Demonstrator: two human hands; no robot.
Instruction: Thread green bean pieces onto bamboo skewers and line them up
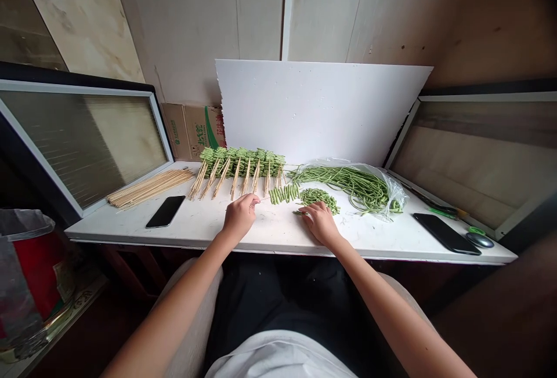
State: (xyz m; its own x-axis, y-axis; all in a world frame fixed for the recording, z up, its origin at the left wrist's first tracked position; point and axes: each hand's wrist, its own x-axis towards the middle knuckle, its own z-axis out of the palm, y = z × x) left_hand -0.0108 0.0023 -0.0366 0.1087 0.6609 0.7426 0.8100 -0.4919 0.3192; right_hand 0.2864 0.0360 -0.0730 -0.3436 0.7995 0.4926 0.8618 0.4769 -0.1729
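Note:
Pinched in my left hand (242,213) is the bare end of a thin skewer, which points right. Cut green bean pieces (284,193) are threaded side by side along it, held a little above the white table (274,227). My right hand (321,220) rests at the near edge of a pile of short cut beans (319,196), its fingers bent down over some pieces; whether it grips one is hidden. Behind my left hand, finished bean skewers (243,160) lie stacked in several bunches, their sticks toward me.
Bare bamboo skewers (150,188) and a phone (166,211) lie at the left. Uncut long beans (357,184) spill from a clear plastic bag (395,195). Farther right are a black phone (446,233) and a rounded dark object (479,240). A white board (322,114) stands behind.

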